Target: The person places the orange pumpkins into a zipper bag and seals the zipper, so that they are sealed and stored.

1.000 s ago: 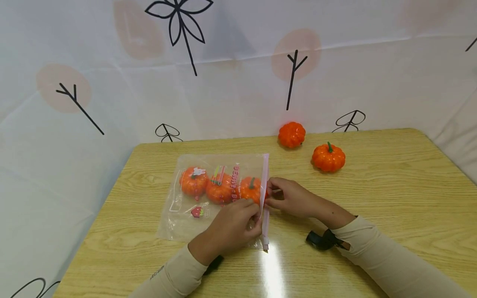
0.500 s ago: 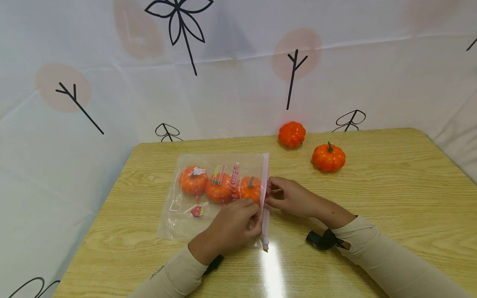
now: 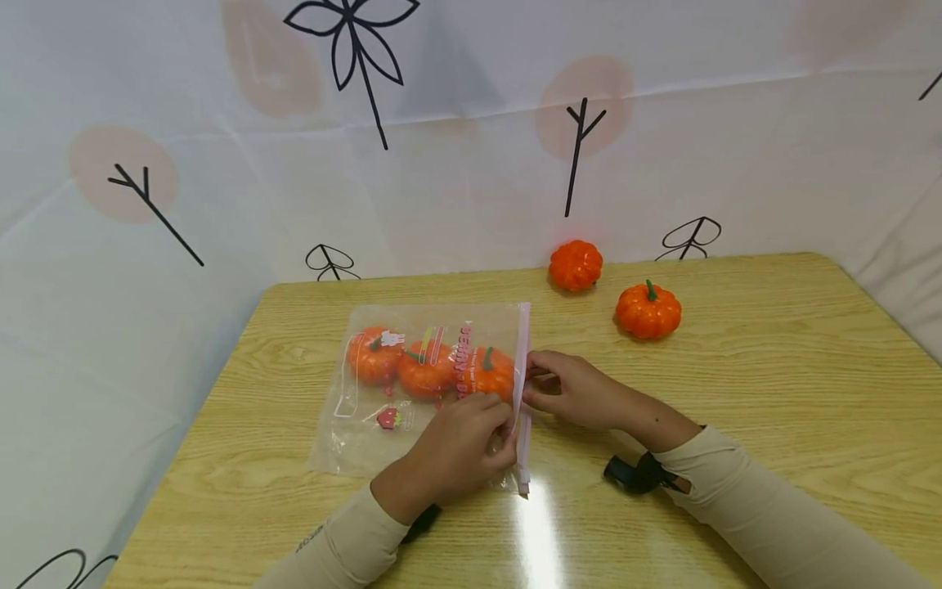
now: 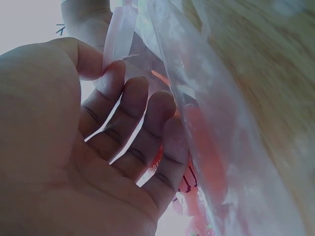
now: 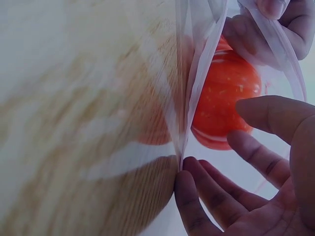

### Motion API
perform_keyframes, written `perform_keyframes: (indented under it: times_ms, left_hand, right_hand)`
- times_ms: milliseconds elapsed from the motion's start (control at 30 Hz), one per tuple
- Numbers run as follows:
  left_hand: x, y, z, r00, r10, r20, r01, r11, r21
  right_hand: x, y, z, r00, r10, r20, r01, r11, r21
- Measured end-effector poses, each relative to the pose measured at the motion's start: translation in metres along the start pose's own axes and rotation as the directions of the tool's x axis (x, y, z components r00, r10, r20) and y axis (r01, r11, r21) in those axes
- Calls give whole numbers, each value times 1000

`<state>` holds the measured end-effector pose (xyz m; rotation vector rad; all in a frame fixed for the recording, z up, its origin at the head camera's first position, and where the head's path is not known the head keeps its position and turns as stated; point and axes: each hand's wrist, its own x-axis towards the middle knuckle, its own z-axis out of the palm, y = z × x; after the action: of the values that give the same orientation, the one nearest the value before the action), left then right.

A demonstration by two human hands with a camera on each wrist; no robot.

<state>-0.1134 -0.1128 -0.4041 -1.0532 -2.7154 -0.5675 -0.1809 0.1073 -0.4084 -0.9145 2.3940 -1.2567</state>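
A clear zip bag (image 3: 368, 446) with a pink zip strip (image 3: 523, 335) lies on the table. Inside it, three orange toy pumpkins sit in a row: a left pumpkin (image 3: 374, 360), a middle pumpkin (image 3: 427, 376) and a right pumpkin (image 3: 495, 375) by the mouth. My left hand (image 3: 464, 446) pinches the near part of the mouth between thumb and index finger. At the mouth's other side is my right hand (image 3: 577, 388), thumb and index finger extended beside the nearest pumpkin (image 5: 224, 98). Its lower fingers (image 5: 189, 194) touch the bag's edge. Contact with the pumpkin is unclear.
Two loose toy pumpkins stand farther back: a pumpkin at the rear edge (image 3: 576, 266) and a pumpkin with its stem up (image 3: 648, 312). The wooden table (image 3: 773, 368) meets a white printed cloth (image 3: 471, 180) behind it.
The three pumpkins in the bag have shifted slightly left, deeper into it, and the right one has tilted. Both hands stay nearly where they were.
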Motion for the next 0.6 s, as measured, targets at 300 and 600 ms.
perform_keyframes:
  times_ms: [300, 600]
  left_hand:
    - [0, 0, 1, 1000, -2, 3, 2, 1000, 19]
    - [1, -2, 3, 1000, 6, -8, -5, 1000, 20]
  right_hand:
    - [0, 1, 0, 1000, -3, 6, 3, 1000, -1]
    - [0, 3, 1, 1000, 2, 3, -2, 1000, 6]
